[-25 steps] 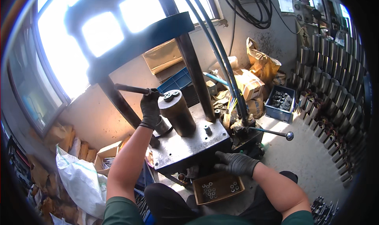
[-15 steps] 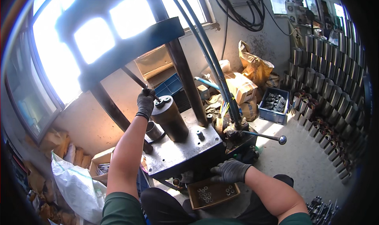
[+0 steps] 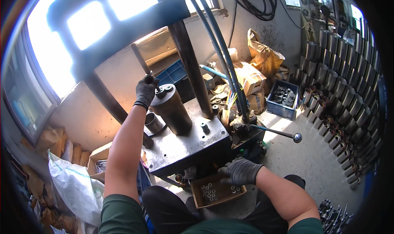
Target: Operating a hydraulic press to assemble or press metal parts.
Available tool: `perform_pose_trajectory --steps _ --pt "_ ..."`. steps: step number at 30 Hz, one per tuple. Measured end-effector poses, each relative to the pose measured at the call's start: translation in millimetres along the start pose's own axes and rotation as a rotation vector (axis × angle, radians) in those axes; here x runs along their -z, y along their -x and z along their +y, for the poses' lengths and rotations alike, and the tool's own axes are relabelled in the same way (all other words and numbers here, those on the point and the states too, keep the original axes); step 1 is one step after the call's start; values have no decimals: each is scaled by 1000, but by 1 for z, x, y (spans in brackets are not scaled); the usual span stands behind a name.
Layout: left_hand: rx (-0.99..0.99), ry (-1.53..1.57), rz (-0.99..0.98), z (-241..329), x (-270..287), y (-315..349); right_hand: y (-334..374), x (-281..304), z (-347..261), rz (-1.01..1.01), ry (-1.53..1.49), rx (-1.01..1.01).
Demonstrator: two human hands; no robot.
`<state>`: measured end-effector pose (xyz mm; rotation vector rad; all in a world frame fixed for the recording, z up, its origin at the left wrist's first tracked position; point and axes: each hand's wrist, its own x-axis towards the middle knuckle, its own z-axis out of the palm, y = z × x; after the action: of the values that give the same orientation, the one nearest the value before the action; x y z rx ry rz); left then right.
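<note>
My left hand (image 3: pixel 145 91), in a dark grey glove, is closed on a short dark metal pin (image 3: pixel 150 75) at the top of a tall steel cylinder (image 3: pixel 174 115). Ring-shaped metal parts (image 3: pixel 167 87) sit on the cylinder's top, beside my fingers. The cylinder stands upright on the steel bed (image 3: pixel 193 141) of a press. My right hand (image 3: pixel 242 171), gloved alike, hovers at the right edge of a shallow wooden box (image 3: pixel 199 201). Its fingers are loosely bent and apart, and no held thing shows. Several small metal rings (image 3: pixel 210 191) lie in the box.
Press columns (image 3: pixel 191 66) rise around the cylinder. A hollow sleeve (image 3: pixel 152 123) and a small metal stub (image 3: pixel 205 128) stand on the bed. A ball-ended lever (image 3: pixel 297 138) juts right. Stacked metal tubes (image 3: pixel 344 86) and a blue parts bin (image 3: pixel 283 99) stand on the right.
The view has shifted, moving the press up and left in the picture. My left hand stays at the cylinder's top, and the pin now shows above it. My right hand has risen slightly.
</note>
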<state>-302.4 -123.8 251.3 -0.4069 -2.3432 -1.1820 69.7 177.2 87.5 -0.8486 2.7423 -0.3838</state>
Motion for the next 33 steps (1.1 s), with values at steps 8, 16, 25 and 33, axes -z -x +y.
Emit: perform_pose_trajectory --steps 8,16,25,33 --pt "79 321 -76 -12 -8 -4 0 1 -7 -26 20 6" --pt "117 203 34 1 -18 16 13 6 -9 -5 25 23" --pt "-30 817 98 10 -21 11 91 121 9 531 149 -40" --pt "-20 724 104 10 -28 17 124 157 36 71 115 -392"
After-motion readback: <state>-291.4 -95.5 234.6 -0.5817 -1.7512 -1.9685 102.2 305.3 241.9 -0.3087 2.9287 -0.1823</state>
